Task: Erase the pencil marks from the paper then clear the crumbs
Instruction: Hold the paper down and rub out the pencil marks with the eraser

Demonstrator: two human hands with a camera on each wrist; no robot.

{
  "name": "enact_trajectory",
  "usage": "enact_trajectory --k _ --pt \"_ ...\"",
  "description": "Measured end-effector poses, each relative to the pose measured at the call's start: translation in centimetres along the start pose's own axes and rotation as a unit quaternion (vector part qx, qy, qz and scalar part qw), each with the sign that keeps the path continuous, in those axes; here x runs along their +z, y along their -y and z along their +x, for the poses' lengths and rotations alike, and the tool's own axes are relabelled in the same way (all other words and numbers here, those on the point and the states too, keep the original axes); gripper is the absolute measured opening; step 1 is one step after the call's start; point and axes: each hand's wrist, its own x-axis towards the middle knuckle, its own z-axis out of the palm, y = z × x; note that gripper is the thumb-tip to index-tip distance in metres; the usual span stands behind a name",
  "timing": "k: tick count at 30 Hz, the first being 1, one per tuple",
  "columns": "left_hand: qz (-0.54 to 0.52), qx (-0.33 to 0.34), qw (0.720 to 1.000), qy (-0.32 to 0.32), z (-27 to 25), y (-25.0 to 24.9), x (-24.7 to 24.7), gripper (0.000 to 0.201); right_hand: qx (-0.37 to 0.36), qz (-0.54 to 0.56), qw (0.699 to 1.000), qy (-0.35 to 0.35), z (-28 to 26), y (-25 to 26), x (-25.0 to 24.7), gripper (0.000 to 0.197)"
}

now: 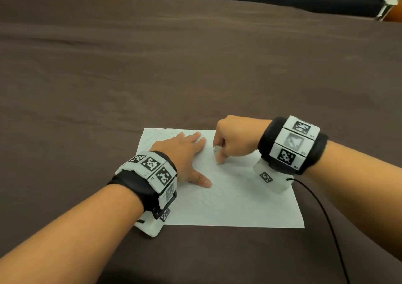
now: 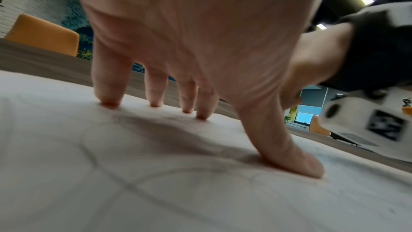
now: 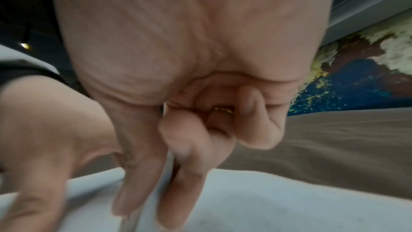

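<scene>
1. Two hands work over one white paper [image 1: 228,196] that lies flat on a surface [image 1: 195,66] covered in brown cloth, at the near edge of the head view.
2. The left hand [image 1: 185,153] lies on the paper's upper left part, fingers straight and spread; the left wrist view shows the fingertips [image 2: 109,101] and the thumb pressing down on the sheet.
3. The right hand [image 1: 235,140] is curled, and its thumb and forefinger pinch a small white eraser [image 1: 216,151] just beside the left hand's fingertips.
4. The eraser's lower end meets the paper near the sheet's upper middle; in the right wrist view it shows as a pale strip [image 3: 167,174] between the fingers, blurred.
5. Faint pencil marks [image 2: 138,179] curve across the sheet around the left hand, plainest in the left wrist view.
6. A few dark specks [image 1: 226,182] lie on the paper below the eraser; whether they are crumbs I cannot tell.
7. Each wrist wears a black band with white marker blocks, and a thin black cable [image 1: 326,214] runs from the right one across the cloth.
8. An orange chair [image 2: 44,34] stands at the far side.
</scene>
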Motion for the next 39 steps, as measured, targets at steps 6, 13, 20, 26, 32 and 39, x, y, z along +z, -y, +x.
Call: enact_trajectory --k 6,13,20,26,32,39 --pt "0.002 0.005 1.000 -0.005 0.1 0.0 0.1 0.120 -0.031 -0.009 0.997 0.065 -1.7 0.9 1.8 0.023" --pt "0.008 0.006 1.000 -0.006 0.1 0.1 0.0 0.119 0.016 0.004 1.000 -0.023 1.7 -0.4 -0.9 0.013" --pt "0.004 0.006 1.000 -0.006 0.0 -0.1 0.0 0.118 -0.034 0.008 0.999 0.039 -1.2 0.9 1.5 0.010" --pt "0.004 0.005 1.000 -0.006 0.1 0.0 0.0 0.118 -0.022 -0.003 1.000 0.016 0.0 0.3 0.7 0.013" --pt "0.006 0.001 1.000 -0.006 0.1 -0.1 0.1 0.118 -0.002 0.007 1.000 -0.026 0.9 -0.4 -0.1 0.011" --pt "0.009 0.001 1.000 0.000 0.1 -0.1 0.0 0.121 -0.066 -0.008 0.995 0.079 -3.3 1.5 3.3 0.023"
